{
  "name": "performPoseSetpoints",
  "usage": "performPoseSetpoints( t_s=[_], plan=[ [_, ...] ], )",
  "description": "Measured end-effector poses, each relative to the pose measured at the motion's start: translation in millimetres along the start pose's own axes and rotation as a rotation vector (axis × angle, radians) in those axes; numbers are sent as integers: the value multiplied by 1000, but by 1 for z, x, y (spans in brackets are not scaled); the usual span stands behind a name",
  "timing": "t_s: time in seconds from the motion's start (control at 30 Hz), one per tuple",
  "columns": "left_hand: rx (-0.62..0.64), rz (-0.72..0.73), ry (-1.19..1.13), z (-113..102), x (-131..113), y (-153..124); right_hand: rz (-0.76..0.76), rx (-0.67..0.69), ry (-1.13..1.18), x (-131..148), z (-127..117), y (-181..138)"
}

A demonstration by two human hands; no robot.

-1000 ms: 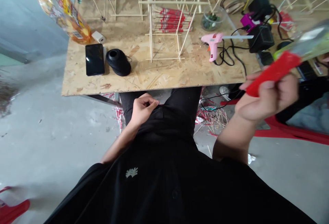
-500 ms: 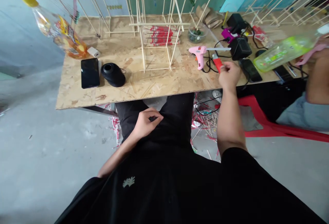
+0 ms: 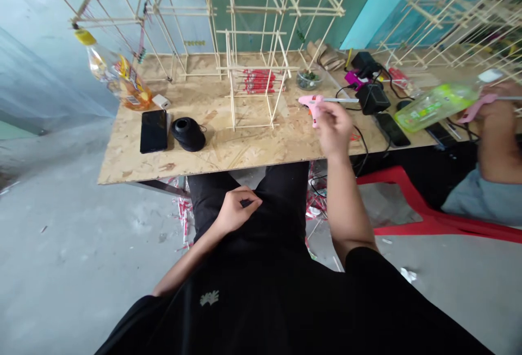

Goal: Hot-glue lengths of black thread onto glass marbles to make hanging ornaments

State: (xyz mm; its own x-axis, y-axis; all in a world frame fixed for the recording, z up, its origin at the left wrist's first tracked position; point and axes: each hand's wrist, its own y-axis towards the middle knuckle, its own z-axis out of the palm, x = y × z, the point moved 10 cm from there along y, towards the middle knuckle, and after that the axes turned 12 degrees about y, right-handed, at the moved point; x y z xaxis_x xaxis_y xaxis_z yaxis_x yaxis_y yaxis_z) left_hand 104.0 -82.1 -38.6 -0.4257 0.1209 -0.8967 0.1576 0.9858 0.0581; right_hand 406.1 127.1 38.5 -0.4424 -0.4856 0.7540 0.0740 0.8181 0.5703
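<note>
In the head view, two pink glue guns show: the near glue gun (image 3: 310,100) lies toward the right of the worktop (image 3: 228,155), and another glue gun (image 3: 477,109) is at a co-worker's hand (image 3: 491,97) at the far right. There are two bottles, a yellow-capped bottle (image 3: 132,87) on the left and a green bottle (image 3: 438,106) on the right. One black phone (image 3: 154,132), one white charger (image 3: 160,101) and one black spool (image 3: 188,134) sit near the left edge. One small stick frame (image 3: 244,68) stands mid-worktop, in front of one bundle of red-wrapped sticks (image 3: 259,80); one clear bowl (image 3: 309,80) is beside them.

The bundle is partly hidden by the frame, and taller frames run off the top. The right hand (image 3: 335,126) covers the gun's handle; its fingers are bent there, but how firmly they close I cannot tell. That arm stretches forward. The left hand (image 3: 238,208) rests over the lap, loosely curled round a small gap, nothing visible in it.
</note>
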Motion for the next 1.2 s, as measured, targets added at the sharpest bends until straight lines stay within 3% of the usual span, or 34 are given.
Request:
performPoseSetpoints(
  t_s=[0.13,0.27,0.5,0.7,0.93,1.2],
  plan=[
    [27,-7,7,4,2,-1,-25,129,104,35,84,42],
    [14,-27,1,-1,8,-1,86,188,168,36,122,63],
    [2,-56,14,-9,17,0,28,156,180,43,124,58],
    [19,-48,17,-6,16,-1,-68,157,156,60,131,88],
    [13,-50,16,-6,20,-2,-64,112,105,47,148,123],
    [3,-89,18,-8,29,-3,-63,89,118,30,165,128]
  ],
)
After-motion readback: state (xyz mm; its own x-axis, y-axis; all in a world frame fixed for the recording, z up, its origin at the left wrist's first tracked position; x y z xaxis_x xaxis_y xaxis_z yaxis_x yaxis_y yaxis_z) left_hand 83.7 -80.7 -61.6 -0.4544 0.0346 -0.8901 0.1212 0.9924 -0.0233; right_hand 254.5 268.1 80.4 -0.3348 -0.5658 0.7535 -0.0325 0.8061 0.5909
